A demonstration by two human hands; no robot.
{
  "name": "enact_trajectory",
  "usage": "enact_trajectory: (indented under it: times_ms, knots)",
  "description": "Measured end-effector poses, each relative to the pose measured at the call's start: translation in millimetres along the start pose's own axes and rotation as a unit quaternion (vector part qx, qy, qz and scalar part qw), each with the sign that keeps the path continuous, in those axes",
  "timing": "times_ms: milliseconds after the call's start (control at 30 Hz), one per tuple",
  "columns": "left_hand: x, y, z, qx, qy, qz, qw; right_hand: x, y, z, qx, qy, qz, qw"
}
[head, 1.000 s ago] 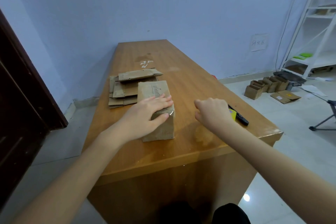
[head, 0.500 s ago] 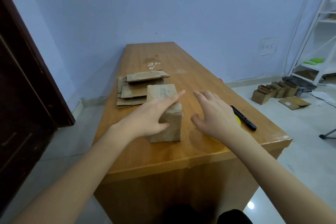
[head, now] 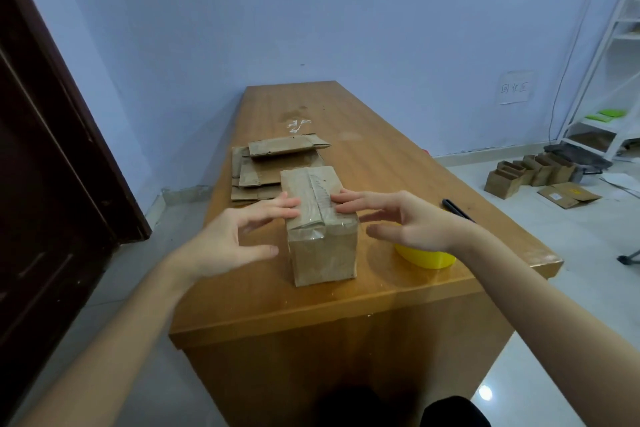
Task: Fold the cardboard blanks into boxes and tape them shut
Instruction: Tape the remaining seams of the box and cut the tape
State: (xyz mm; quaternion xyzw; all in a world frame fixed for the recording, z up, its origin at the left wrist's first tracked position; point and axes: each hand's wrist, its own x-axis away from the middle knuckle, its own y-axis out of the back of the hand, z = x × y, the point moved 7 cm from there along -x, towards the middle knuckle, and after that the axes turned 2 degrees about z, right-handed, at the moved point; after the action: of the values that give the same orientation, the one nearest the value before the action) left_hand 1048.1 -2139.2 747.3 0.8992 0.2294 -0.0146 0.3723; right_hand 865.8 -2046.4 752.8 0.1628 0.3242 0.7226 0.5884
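Left hand point(head: 232, 239), right hand point(head: 412, 222) touching taped box point(head: 320, 236), markings unreadable

You get soft, even light — bright on the wall point(head: 346, 28), with a glare spot on the floor tile point(head: 485, 392). Edges bow from the wide lens — your forearms smear slightly.

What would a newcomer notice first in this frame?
A taped cardboard box stands near the front edge of the wooden table, with the left hand and right hand laying straight fingers on its top. Flat cardboard blanks lie stacked just behind it.
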Motion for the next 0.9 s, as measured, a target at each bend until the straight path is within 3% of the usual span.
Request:
enact_trajectory:
  times_ms: [267,467,900]
  knots:
    - [0.0,3.5,-2.4,0.01,0.0,-0.116,0.993,-6.7,8.0,1.0,0.055,0.032,-0.037,0.997]
    - [-2.9,-1.7,0.7,0.067,-0.008,-0.192,0.979,-7.2,4.8,-1.5,0.048,0.079,-0.147,0.985]
    - [0.5,-10.1,3.8,0.046,-0.039,-0.218,0.974,-2.9,-2.6,-10.0,0.008,0.104,-0.174,0.979]
